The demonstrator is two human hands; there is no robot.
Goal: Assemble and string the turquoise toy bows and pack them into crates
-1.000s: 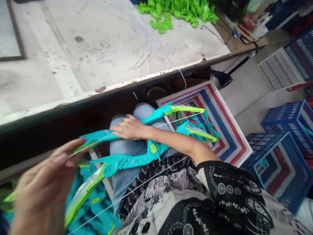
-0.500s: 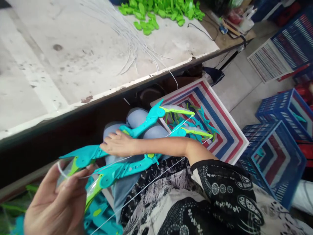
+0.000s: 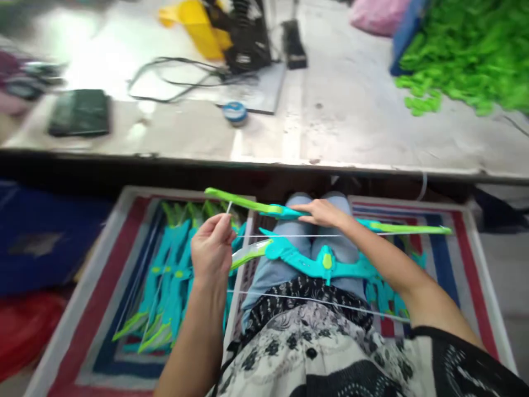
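Note:
A teal toy bow with lime-green limbs (image 3: 242,200) is held crosswise above my lap, turned nearly edge-on. My right hand (image 3: 324,213) is closed around its teal middle. Near its left tip, my left hand (image 3: 212,242) pinches the white string (image 3: 229,208); a short piece rises from the fingers towards the limb. From that hand the string runs right, below the bow, to the other tip. A second strung toy bow (image 3: 306,264) lies across my thighs; my right forearm hides part of it.
A crate (image 3: 88,286) on the left holds several strung bows; another crate (image 3: 475,264) with bows stands on the right. The worktable (image 3: 351,132) carries a dark phone-like slab (image 3: 80,113), a blue round tin (image 3: 235,113), cables and a heap of green parts (image 3: 475,60).
The view has swung left and levelled, bringing the left crate into sight. The held bow is turned more edge-on. My left hand still pinches the string by its left tip.

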